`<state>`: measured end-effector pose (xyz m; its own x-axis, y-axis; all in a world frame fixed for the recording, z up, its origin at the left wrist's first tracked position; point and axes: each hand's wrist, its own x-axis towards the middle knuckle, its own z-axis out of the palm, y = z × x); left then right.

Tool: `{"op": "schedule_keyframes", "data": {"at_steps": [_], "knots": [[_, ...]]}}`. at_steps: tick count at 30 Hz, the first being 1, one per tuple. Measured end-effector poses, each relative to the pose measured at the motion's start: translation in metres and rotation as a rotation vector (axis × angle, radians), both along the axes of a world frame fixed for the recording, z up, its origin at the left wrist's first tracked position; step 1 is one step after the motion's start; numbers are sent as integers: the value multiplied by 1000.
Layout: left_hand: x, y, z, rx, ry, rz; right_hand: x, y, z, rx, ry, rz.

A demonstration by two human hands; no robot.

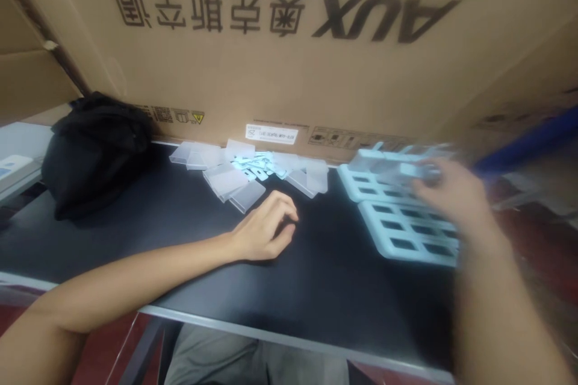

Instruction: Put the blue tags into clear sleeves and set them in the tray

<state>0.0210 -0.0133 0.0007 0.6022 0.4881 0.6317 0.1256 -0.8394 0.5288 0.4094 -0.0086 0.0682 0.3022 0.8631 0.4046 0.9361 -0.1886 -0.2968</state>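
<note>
My left hand (264, 228) rests on the black tabletop, its fingers loosely curled and nothing visible in them. Just beyond it lie translucent plastic sleeves (247, 194) around a small pile of light blue plastic pieces (259, 163). My right hand (456, 192), smeared by motion, is above the light blue trays at the right. Its thumb and fingers are closed on a clear plastic case (424, 173), which is blurred. Beneath that hand, a light blue tray with square openings (383, 225) lies nearer me. Behind it, another blue tray (350, 183) bears clear pieces, partly hidden by the hand.
A large cardboard box (289, 78) stands along the table's back edge. At the left sits a black cloth bag (97, 159). The black table (271, 306) has a pale metal front edge, with my legs below. A blue bar (533, 138) is at the right.
</note>
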Motion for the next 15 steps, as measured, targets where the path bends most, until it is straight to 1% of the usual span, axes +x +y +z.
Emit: {"op": "schedule_keyframes", "data": {"at_steps": [4,8,12,15], "knots": [[0,0,0,-2,4,-10,9,8,-11,43,34,-71],[-1,0,0,-1,3,-16,14,16,-23,119,-56,-54],[-1,0,1,-6,6,-17,15,23,-33,74,-157,-64],[-1,-1,1,-8,10,-12,13,24,-38,50,-162,-121]]}}
